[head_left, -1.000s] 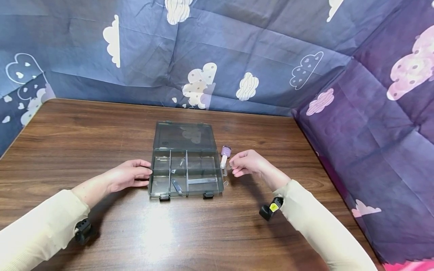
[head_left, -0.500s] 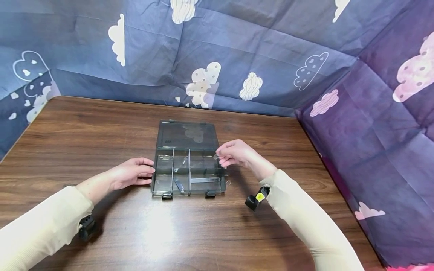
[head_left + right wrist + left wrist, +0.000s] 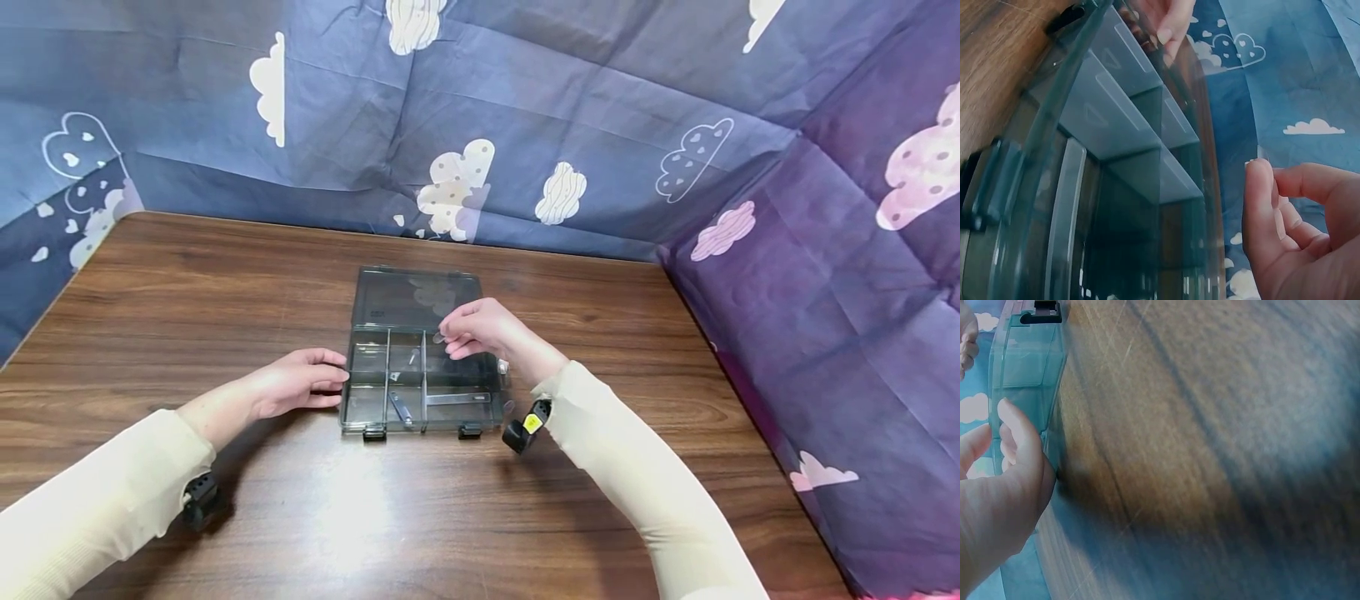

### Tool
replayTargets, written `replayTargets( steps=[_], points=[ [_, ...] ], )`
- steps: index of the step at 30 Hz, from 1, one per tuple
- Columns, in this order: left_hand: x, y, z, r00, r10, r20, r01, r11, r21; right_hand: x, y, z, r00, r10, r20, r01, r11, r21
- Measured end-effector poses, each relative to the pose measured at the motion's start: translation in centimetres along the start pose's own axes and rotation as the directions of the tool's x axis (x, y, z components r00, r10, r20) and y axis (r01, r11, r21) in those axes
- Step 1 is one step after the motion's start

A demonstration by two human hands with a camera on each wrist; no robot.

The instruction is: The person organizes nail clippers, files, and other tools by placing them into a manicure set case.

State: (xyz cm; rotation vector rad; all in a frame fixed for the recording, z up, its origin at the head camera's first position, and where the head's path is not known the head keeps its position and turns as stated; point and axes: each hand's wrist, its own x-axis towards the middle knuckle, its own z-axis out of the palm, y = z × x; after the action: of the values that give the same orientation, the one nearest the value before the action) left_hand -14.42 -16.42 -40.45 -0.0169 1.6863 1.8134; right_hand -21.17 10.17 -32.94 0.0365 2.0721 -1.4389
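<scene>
A smoky, see-through compartment box [image 3: 371, 403] lies with its lid [image 3: 390, 298] folded back on the table. My left hand [image 3: 296, 386] rests its relaxed fingertips against the box's left wall; the left wrist view shows the fingers [image 3: 1021, 434] at that wall. Over the back right compartment, my right hand [image 3: 483, 327] pinches a small clear piece [image 3: 439, 337] between thumb and fingertips. I cannot tell its kind. Inside the box, a nail clipper [image 3: 401, 407] lies in the front middle compartment and a flat silver-grey strip [image 3: 457, 399] in the front right one.
Small whitish bits [image 3: 395, 377] lie in the back middle compartment. Right of the box are a white-topped item [image 3: 503, 367], partly behind my right wrist, and a small clear oval [image 3: 509, 407]. Two black latches [image 3: 374, 434] stick out at the front. Cloud-printed cloth [image 3: 330, 125] hangs behind the table.
My right hand has moved left from beside the box to over its back right compartment, carrying the clear piece. The purple bottle is now hidden. My left hand stays at the box.
</scene>
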Motion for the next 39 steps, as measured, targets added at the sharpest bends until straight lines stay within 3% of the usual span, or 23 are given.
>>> replayTargets(
  steps=[9,16,24,39],
  points=[
    [-0.1,0.1,0.0,1.000,0.003,0.003,-0.003,1.000,-0.014,1.1,-0.1,2.0,1.000,0.008,0.002,-0.008,1.000,-0.009],
    [0.0,0.1,0.2,1.000,0.006,-0.001,-0.006,1.000,-0.008,1.4,0.1,2.0,1.000,0.005,0.017,-0.005,1.000,0.006],
    [-0.1,0.1,0.1,1.000,0.006,-0.003,-0.006,1.000,0.000,0.4,0.4,0.4,1.000,0.015,0.011,-0.015,1.000,0.015],
    [-0.1,0.0,0.0,1.000,0.013,0.001,-0.013,1.000,0.014,-3.5,3.4,-4.2,1.000,0.012,-0.017,-0.012,1.000,0.021]
  ],
)
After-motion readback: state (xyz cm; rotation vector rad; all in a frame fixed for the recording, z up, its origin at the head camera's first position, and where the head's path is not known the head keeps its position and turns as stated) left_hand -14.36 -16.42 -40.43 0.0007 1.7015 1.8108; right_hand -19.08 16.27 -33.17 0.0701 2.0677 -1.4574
